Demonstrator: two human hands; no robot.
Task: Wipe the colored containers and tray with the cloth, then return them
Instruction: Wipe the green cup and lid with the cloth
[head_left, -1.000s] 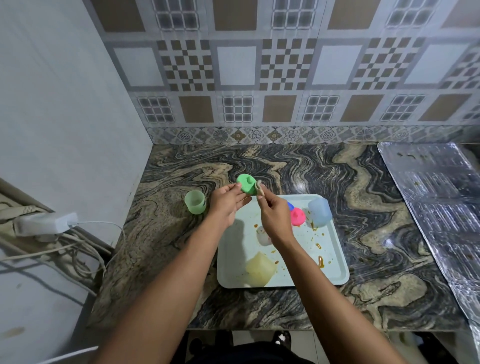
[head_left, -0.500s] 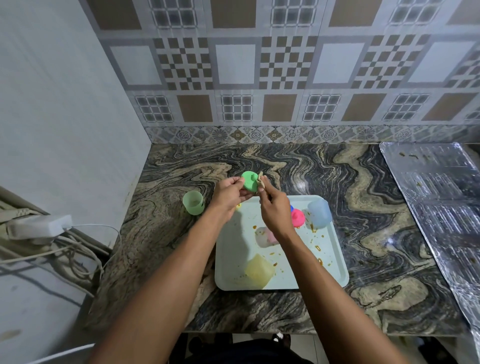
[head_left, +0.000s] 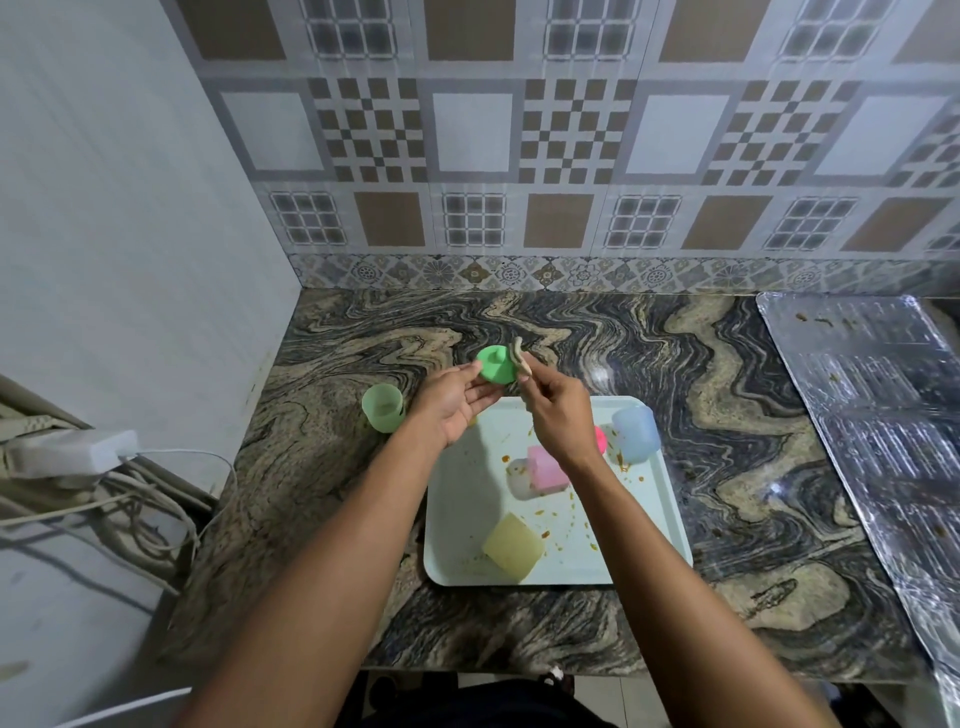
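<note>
Holding a green lid (head_left: 496, 365) between thumb and fingertips, the left hand (head_left: 451, 402) keeps it raised above the marbled surface (head_left: 727, 415), just past the tray's far left corner. The right hand (head_left: 558, 413) is pinched around a small beige cloth (head_left: 521, 358) (only a crumpled bit of it sticks out above the fingers), and that cloth touches the lid's right edge, at the lid's 3 o'clock.

A pale tray (head_left: 467, 493) lies flat on the surface below the hands, speckled with orange-brown smears and crumbs. On it, taking the tray as a clock face: a yellow container (head_left: 514, 545) lies on its side toward 6 o'clock, near the front rim; a pink container (head_left: 545, 467) lies near the middle, touching a clear whitish container (head_left: 519, 480) at its left; a bright pink lid (head_left: 601, 439) shows partly behind the right wrist; and a pale blue container (head_left: 636, 434) sits at about 2 o'clock, against the tray's right rim.

A green container (head_left: 383, 408) stands upright on the surface off the tray, at the tray's 10 o'clock, just beside the left hand and apart from its lid.

A sheet of foil (head_left: 883, 415) covers the surface at the far right, well apart from the tray. A white adapter (head_left: 78, 452) with cables hangs by the left wall.
</note>
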